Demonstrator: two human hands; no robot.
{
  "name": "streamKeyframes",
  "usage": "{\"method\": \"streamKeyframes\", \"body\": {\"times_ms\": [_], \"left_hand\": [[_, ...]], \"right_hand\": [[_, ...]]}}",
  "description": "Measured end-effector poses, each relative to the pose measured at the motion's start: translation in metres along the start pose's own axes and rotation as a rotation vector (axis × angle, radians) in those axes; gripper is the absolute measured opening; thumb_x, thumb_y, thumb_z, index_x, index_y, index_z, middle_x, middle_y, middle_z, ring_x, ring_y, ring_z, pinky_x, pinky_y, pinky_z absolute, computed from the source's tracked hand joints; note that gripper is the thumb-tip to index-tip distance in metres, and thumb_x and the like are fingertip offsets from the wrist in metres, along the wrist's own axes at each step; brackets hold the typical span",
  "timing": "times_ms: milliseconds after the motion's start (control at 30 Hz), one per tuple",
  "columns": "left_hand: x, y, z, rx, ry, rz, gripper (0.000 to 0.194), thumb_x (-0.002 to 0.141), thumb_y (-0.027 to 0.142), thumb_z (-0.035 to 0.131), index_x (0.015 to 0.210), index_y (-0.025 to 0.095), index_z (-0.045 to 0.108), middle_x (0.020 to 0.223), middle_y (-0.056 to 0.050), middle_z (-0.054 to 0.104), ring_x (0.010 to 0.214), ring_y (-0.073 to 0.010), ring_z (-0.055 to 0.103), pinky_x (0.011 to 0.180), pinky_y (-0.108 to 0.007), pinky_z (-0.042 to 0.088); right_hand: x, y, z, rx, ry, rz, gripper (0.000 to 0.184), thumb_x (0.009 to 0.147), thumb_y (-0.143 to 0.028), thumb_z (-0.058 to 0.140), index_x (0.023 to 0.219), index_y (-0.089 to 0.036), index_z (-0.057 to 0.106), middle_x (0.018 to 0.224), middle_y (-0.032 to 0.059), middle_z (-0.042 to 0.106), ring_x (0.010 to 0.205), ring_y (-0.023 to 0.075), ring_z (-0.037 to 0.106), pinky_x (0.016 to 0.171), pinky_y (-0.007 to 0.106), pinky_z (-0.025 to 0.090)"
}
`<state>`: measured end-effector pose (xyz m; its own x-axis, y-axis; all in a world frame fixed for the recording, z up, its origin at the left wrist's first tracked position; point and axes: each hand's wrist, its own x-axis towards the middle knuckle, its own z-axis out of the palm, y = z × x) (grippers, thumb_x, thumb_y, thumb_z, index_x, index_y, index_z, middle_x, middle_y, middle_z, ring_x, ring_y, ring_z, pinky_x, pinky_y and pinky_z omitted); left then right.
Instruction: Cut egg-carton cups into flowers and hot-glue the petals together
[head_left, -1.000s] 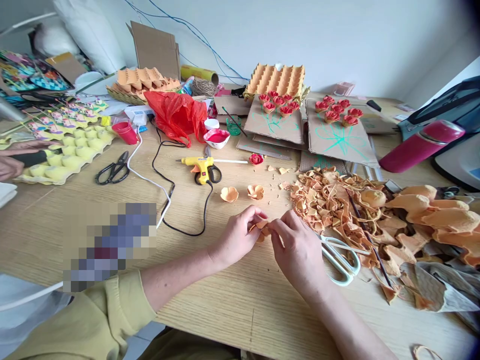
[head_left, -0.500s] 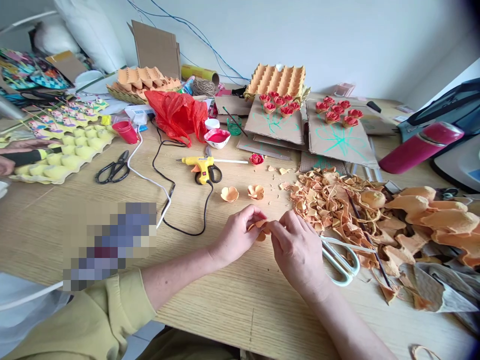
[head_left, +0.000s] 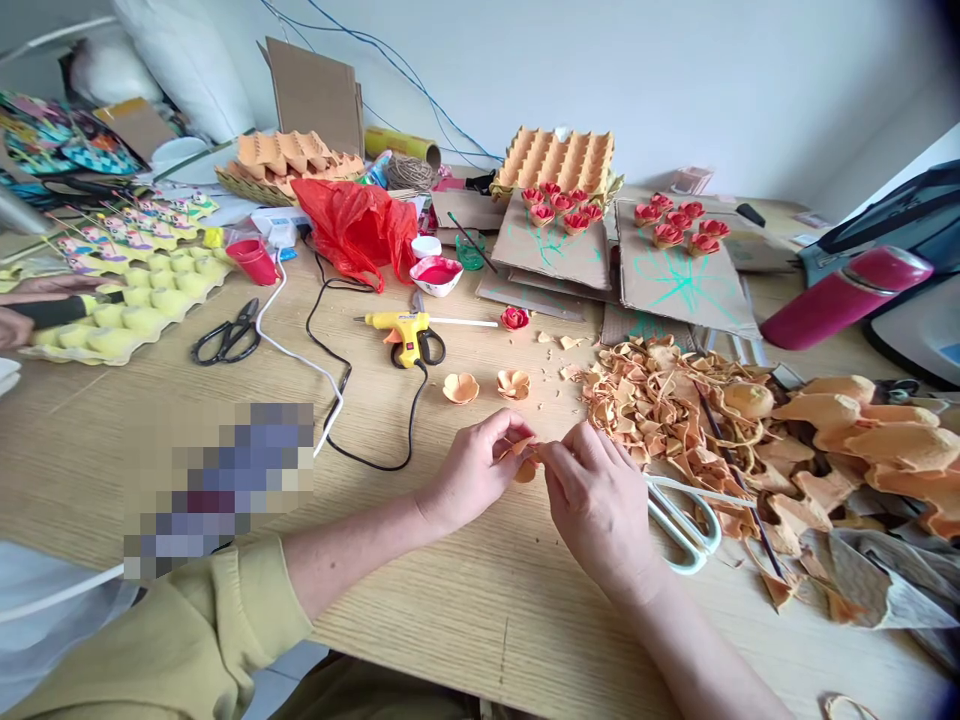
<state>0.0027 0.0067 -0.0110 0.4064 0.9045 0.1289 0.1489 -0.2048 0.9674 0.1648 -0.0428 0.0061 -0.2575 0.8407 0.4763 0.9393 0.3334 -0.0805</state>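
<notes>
Between my hands, just above the table, is an orange egg-carton flower (head_left: 525, 470) with cut petals. My left hand (head_left: 480, 465) is closed around its left side. My right hand (head_left: 596, 500) pinches at the petals from the right, its fingertips partly hidden. Two more orange carton flowers, a plain cup (head_left: 460, 388) and a fuller one (head_left: 514, 385), stand upright on the table beyond my hands. Behind them lies a red painted flower (head_left: 514, 318). White-handled scissors (head_left: 686, 525) lie beside my right hand.
A yellow glue gun (head_left: 409, 335) with its black cord lies ahead. Orange carton scraps (head_left: 652, 390) heap up at right. Black scissors (head_left: 226, 335) and a bowl of red paint (head_left: 436, 276) are further left. A co-worker's hands (head_left: 34, 312) are at a yellow egg tray (head_left: 165, 295).
My hands stay almost in place; the fingers shift slightly on the orange flower, and a petal now stands up more between them. The view has moved a little.
</notes>
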Motion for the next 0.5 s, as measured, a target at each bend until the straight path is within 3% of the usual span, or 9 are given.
{"method": "streamKeyframes", "body": {"times_ms": [67,267,500], "left_hand": [[0.0002,0.0004,-0.0005,0.000,-0.001,-0.001,0.013,0.094,0.030,0.061,0.093,0.017,0.061,0.087,-0.004,0.070,0.078,-0.0142,0.067,0.069,-0.024,0.054],[0.0002,-0.0004,-0.0004,0.008,0.030,0.053,0.011,0.095,0.027,0.059,0.095,0.017,0.063,0.087,-0.004,0.071,0.080,-0.0147,0.069,0.073,-0.024,0.054],[0.0001,0.0009,0.0011,0.021,0.001,0.021,0.009,0.091,0.024,0.062,0.088,0.016,0.063,0.078,-0.001,0.068,0.069,-0.0117,0.063,0.065,-0.022,0.051]], "right_hand": [[0.0002,0.0002,-0.0008,-0.019,0.000,-0.024,0.021,0.099,-0.019,0.053,0.090,-0.022,0.071,0.081,0.0049,0.057,0.075,0.0194,0.052,0.069,0.031,0.036],[0.0024,0.0009,0.0010,0.202,-0.004,0.133,0.017,0.100,-0.022,0.054,0.097,-0.020,0.070,0.083,0.0040,0.057,0.072,0.0165,0.054,0.066,0.028,0.040],[0.0011,0.0009,-0.0007,0.101,0.007,0.064,0.021,0.100,-0.020,0.053,0.089,-0.020,0.071,0.080,0.0042,0.055,0.072,0.0181,0.052,0.066,0.029,0.038]]}}
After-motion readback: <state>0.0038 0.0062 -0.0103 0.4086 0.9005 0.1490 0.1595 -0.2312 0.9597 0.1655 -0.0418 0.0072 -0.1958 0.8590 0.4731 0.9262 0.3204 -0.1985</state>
